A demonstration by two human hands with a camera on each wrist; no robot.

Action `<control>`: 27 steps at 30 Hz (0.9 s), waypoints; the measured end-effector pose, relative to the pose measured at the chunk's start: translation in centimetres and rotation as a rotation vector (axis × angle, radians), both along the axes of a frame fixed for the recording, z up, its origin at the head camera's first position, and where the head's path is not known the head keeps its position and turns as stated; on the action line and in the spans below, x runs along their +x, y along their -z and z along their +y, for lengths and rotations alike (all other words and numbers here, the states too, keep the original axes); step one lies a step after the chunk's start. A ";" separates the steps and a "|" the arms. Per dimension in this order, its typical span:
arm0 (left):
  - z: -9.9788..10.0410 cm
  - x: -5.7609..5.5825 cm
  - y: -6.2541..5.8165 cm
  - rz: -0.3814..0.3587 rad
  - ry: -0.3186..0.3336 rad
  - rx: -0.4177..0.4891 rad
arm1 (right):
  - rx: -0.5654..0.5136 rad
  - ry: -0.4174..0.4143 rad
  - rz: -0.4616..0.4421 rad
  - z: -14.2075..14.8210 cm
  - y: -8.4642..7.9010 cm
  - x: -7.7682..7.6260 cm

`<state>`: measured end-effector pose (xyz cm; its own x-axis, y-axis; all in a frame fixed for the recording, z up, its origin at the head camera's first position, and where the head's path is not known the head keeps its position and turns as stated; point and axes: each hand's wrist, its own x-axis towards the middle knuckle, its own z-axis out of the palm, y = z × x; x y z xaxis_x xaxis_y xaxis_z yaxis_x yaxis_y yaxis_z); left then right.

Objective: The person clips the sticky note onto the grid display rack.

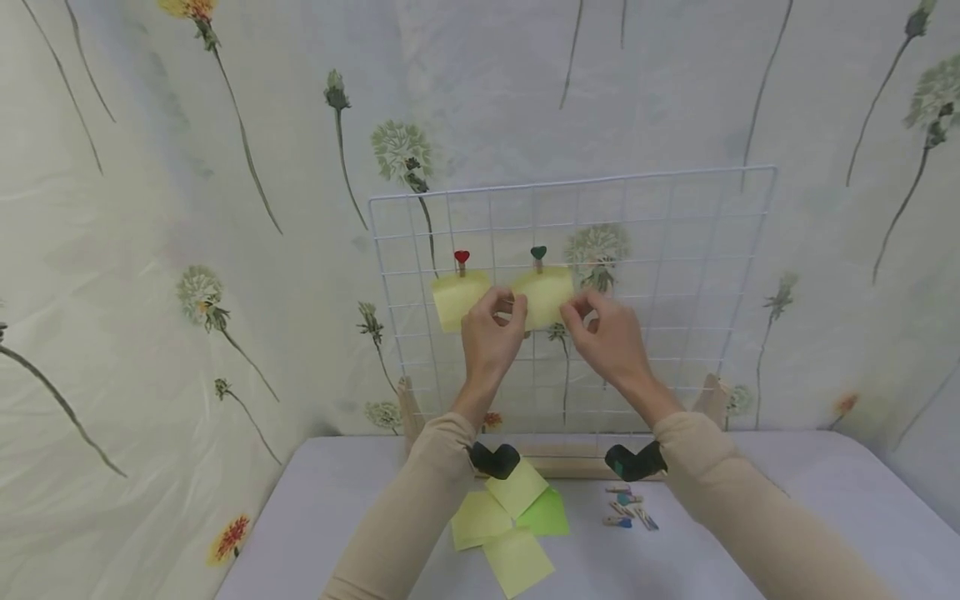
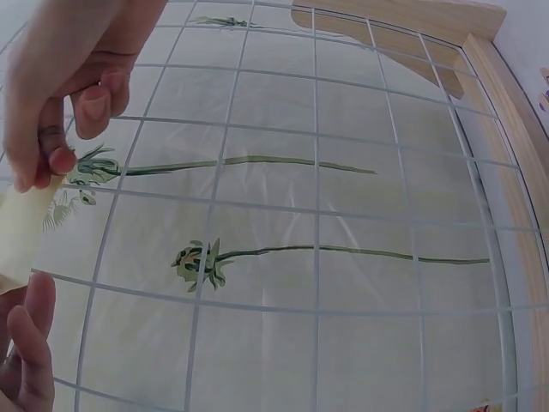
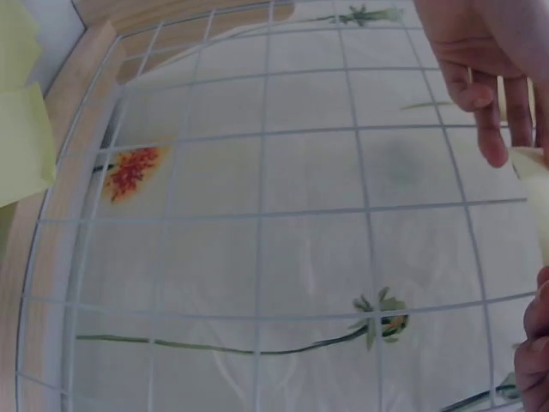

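Note:
A yellow sticky note [image 1: 547, 292] hangs on the white wire grid [image 1: 675, 221] under a clothespin with a green heart [image 1: 538, 252]. My left hand [image 1: 492, 337] pinches its left edge with thumb and finger. At its lower right edge, my right hand [image 1: 611, 340] pinches it too. The left wrist view has the right hand [image 2: 81, 77] on top and the left hand [image 2: 30, 352] below, with the note between. In the right wrist view, the left hand [image 3: 493, 69] is above and the right hand [image 3: 533, 348] below. Another yellow note [image 1: 453, 304] hangs beside it from a red-heart clothespin [image 1: 462, 257].
Yellow notes [image 1: 517, 562] and a green note [image 1: 549, 512] lie overlapping on the white table [image 1: 337, 500]. Several small clothespins [image 1: 628, 510] lie to their right. Wooden feet [image 1: 409, 412] support the grid before a flower-printed cloth [image 1: 480, 100].

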<state>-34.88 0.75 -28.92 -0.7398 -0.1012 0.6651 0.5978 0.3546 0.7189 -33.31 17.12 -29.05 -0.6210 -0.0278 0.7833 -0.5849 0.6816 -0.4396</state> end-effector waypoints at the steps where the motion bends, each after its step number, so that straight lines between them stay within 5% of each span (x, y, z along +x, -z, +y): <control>1: -0.1 0.0 0.0 -0.004 0.010 0.003 | -0.001 -0.004 -0.002 0.1 0.2 0.0; 13: -0.4 0.1 1.1 -0.058 0.053 0.000 | -0.007 -0.052 -0.126 1.2 3.6 0.2; 27: -0.1 0.3 2.7 -0.049 0.065 0.010 | -0.016 -0.053 -0.139 2.5 7.5 1.1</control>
